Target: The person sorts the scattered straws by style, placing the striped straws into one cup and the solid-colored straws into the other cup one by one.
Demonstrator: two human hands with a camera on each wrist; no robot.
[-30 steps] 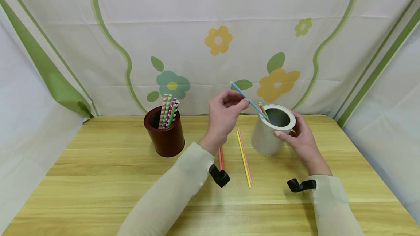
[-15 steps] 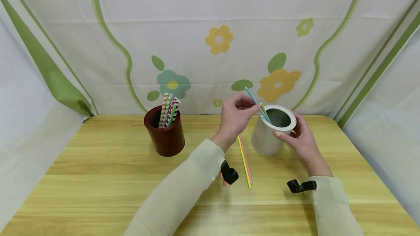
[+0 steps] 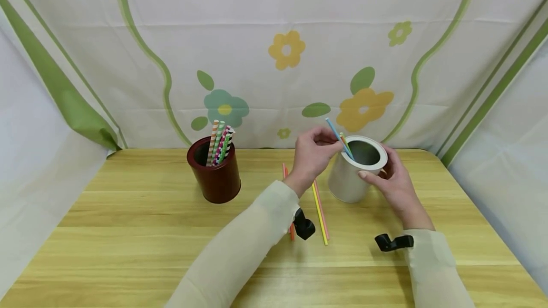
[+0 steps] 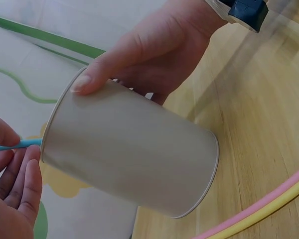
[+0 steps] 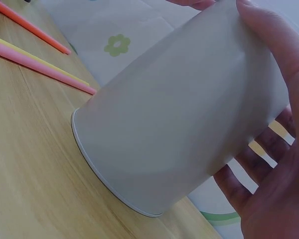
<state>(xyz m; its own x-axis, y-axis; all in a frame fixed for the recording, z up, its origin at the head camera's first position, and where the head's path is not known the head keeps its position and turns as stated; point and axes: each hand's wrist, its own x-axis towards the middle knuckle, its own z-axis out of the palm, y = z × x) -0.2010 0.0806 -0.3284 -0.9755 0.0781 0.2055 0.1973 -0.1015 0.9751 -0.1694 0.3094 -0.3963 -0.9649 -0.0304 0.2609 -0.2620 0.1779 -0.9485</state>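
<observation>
A blue straw (image 3: pixel 333 129) is pinched between the thumb and fingers of my left hand (image 3: pixel 313 153). Its lower end reaches inside the mouth of a white can (image 3: pixel 348 182), beside a few green and orange straws (image 3: pixel 346 142) leaning at the left of the rim. My right hand (image 3: pixel 396 187) grips the can from the right, thumb on the near side just under the rim. The left wrist view shows the blue straw (image 4: pixel 25 144) at the rim, with the can's wall hiding its lower part.
A dark red can (image 3: pixel 218 182) with several patterned straws (image 3: pixel 220 146) stands to the left. Yellow (image 3: pixel 318 213) and pink straws (image 3: pixel 322 208) lie on the wooden table (image 3: pixel 141 232) between the cans. Red-orange straws (image 3: pixel 292 233) are partly hidden under my left forearm. A flowered curtain hangs behind.
My left hand has moved right and slightly down towards the white can, and the blue straw has gone steeper and a little deeper into it. My right hand keeps its grip in place.
</observation>
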